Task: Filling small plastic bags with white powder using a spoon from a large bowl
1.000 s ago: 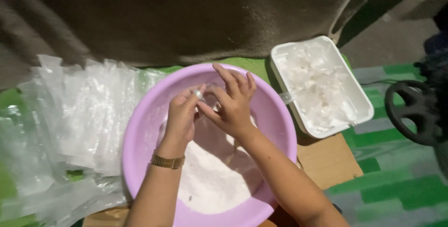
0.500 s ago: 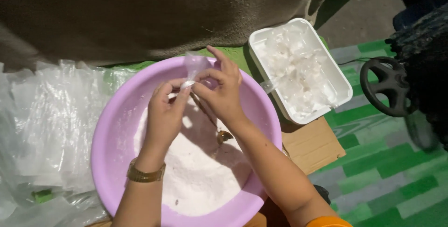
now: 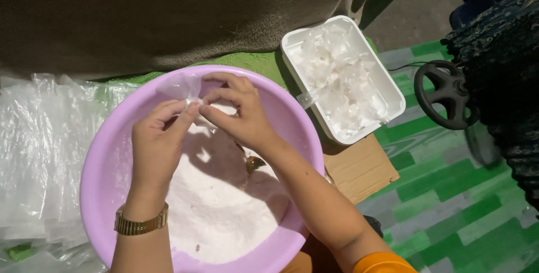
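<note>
Lilac plastic forms the wide basin, which is part-filled with white powder. Clear plastic bags are spread to its left, and a white tray of filled packets sits at its right. Over the basin, a small clear bag is pinched in the narrow grip of the left hand and right hand. A metal spoon lies in the powder.

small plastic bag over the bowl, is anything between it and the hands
Nothing visible. Both hands, left hand and right hand, pinch the small plastic bag directly above the white powder in the purple bowl.
</note>
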